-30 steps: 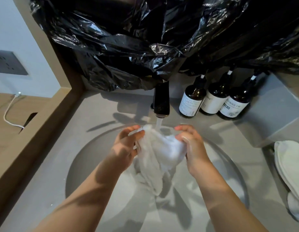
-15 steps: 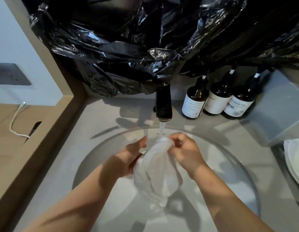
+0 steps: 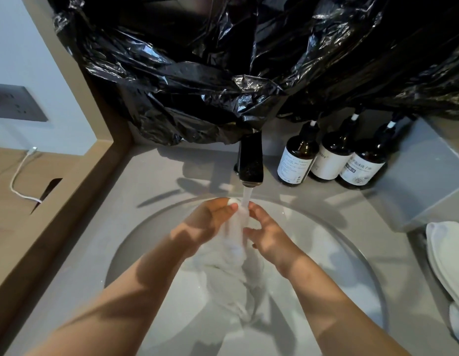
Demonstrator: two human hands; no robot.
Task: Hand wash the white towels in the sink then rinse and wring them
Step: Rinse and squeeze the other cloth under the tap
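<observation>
**Current state**

- Towel [image 3: 234, 242]: bunched into a narrow vertical column between both hands. Its top end sits directly under the water stream [image 3: 246, 200] from the black faucet [image 3: 251, 163]. Its lower part hangs into the sink [image 3: 346, 255].
- Left hand [image 3: 210, 222]: fingers clenched round the top end of the towel, with the thumb pressing the cloth.
- Right hand [image 3: 270, 238]: fingers released and spread, lying against the right side of the towel column. Motion blur obscures the exact contact.

**Change from the earlier frames**

- Half a second ago the right hand was grasping the top of the towel; it has now opened.
- The towel was a wider bundle held just below the stream. It is now thinner, longer and under the flow.
- The left hand has moved up to the towel's top.

**Surroundings**

- Three brown bottles [image 3: 331, 158] stand on the bench [image 3: 171, 173] to the right of the faucet.
- Black plastic sheeting [image 3: 223, 73] hangs above.
- Folded white cloths [image 3: 446, 260] lie at the right edge.
</observation>
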